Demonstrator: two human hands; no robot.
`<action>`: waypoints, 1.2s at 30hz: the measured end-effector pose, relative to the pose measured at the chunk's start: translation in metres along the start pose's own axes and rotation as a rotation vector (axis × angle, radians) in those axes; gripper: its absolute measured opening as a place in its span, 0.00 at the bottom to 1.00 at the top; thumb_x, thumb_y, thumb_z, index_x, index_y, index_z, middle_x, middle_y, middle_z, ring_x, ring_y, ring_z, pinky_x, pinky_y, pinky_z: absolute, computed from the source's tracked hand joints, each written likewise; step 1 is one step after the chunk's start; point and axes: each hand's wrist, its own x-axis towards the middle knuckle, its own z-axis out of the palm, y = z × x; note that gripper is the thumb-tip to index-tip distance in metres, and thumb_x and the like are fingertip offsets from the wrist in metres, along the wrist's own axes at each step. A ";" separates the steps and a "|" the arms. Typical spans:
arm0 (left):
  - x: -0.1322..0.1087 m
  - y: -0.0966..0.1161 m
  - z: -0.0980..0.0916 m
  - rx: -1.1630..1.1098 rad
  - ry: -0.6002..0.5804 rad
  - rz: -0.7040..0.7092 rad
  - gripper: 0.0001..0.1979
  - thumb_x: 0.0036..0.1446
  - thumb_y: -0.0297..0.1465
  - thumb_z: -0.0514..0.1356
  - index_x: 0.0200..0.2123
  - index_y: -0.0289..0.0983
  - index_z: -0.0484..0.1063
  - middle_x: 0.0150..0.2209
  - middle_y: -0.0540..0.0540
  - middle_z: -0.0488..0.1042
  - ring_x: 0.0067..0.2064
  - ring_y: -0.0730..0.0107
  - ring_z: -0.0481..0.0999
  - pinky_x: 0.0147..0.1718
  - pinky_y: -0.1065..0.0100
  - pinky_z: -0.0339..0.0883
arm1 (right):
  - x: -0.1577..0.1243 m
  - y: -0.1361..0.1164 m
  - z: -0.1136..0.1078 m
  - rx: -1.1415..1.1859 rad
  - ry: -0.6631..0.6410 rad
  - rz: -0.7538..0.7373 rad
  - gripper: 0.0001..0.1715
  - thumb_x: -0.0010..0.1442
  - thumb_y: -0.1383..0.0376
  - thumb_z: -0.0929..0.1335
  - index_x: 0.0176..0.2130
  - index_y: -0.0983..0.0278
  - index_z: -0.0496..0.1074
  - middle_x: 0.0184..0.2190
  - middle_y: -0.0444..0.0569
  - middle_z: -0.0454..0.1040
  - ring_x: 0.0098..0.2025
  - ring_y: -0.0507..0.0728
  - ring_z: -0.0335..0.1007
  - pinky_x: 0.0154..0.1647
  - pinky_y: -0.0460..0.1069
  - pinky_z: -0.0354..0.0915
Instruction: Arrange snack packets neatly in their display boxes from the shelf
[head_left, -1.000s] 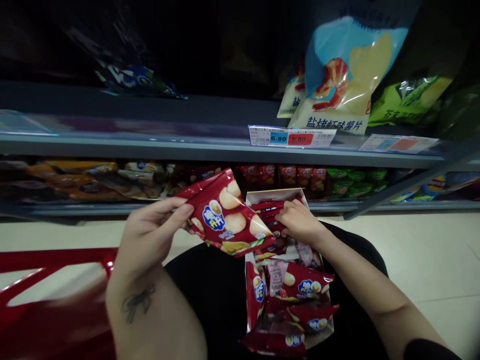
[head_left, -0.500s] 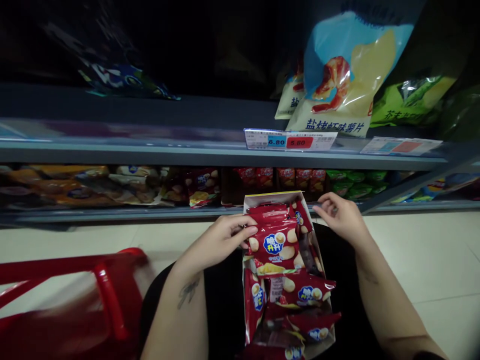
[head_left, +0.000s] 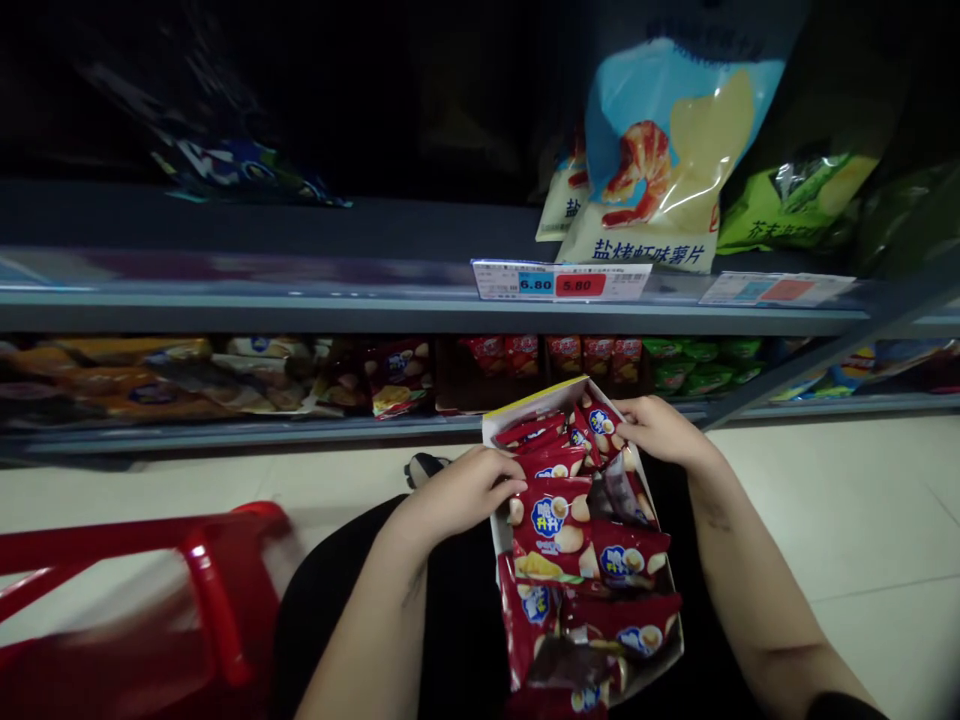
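A white cardboard box (head_left: 501, 424) rests on my lap, filled with several small red snack packets (head_left: 559, 520). My left hand (head_left: 469, 490) lies at the box's left wall, its fingers curled over the edge of a red packet. At the far right corner of the box, my right hand (head_left: 656, 428) has its fingers bent onto the upright red packets (head_left: 592, 425) there.
A red shopping basket (head_left: 195, 590) stands at my left on the pale floor. Ahead is a grey shelf (head_left: 375, 310) with price tags (head_left: 559, 280). Large chip bags (head_left: 660, 160) sit above it. Small snack packets (head_left: 390, 370) line the low shelf.
My left hand brought the red packet from mid-air down into the box. My right hand lifted off the box, then came back to its far right corner.
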 end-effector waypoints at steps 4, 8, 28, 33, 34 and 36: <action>0.004 0.006 0.006 0.034 -0.076 -0.051 0.14 0.59 0.28 0.55 0.24 0.37 0.76 0.28 0.46 0.79 0.31 0.66 0.74 0.33 0.68 0.61 | -0.005 -0.002 0.004 0.088 -0.020 0.018 0.20 0.56 0.68 0.61 0.44 0.64 0.76 0.26 0.45 0.78 0.24 0.53 0.71 0.26 0.44 0.59; -0.007 0.009 -0.005 0.055 -0.016 -0.020 0.12 0.60 0.29 0.55 0.29 0.39 0.78 0.33 0.46 0.80 0.36 0.64 0.76 0.36 0.67 0.63 | -0.018 -0.002 0.011 0.439 0.003 0.191 0.26 0.55 0.67 0.60 0.51 0.65 0.73 0.14 0.39 0.70 0.14 0.52 0.65 0.16 0.44 0.59; -0.040 0.017 -0.033 0.001 0.296 0.182 0.08 0.62 0.31 0.58 0.37 0.42 0.78 0.36 0.51 0.81 0.38 0.71 0.79 0.40 0.73 0.71 | -0.007 0.011 0.022 0.996 -0.317 0.313 0.19 0.48 0.60 0.73 0.39 0.67 0.73 0.21 0.47 0.78 0.15 0.50 0.69 0.15 0.40 0.65; -0.051 0.005 -0.043 -0.017 0.447 0.104 0.06 0.60 0.31 0.60 0.36 0.42 0.78 0.34 0.52 0.80 0.34 0.73 0.78 0.35 0.75 0.71 | 0.001 0.022 0.026 0.825 -0.307 0.405 0.14 0.45 0.60 0.71 0.31 0.68 0.73 0.19 0.47 0.77 0.14 0.50 0.67 0.15 0.42 0.65; -0.051 0.004 -0.043 -0.019 0.453 0.092 0.06 0.60 0.31 0.60 0.36 0.42 0.78 0.34 0.51 0.80 0.34 0.72 0.78 0.35 0.75 0.71 | 0.001 0.026 0.024 0.786 -0.304 0.406 0.14 0.46 0.60 0.70 0.32 0.68 0.73 0.20 0.47 0.77 0.14 0.50 0.67 0.16 0.43 0.65; -0.049 0.002 -0.042 -0.038 0.438 0.069 0.06 0.59 0.32 0.61 0.35 0.42 0.78 0.35 0.51 0.80 0.35 0.72 0.78 0.34 0.75 0.71 | -0.003 0.031 0.020 0.703 -0.307 0.398 0.15 0.49 0.59 0.69 0.34 0.66 0.73 0.21 0.46 0.77 0.16 0.51 0.69 0.17 0.44 0.66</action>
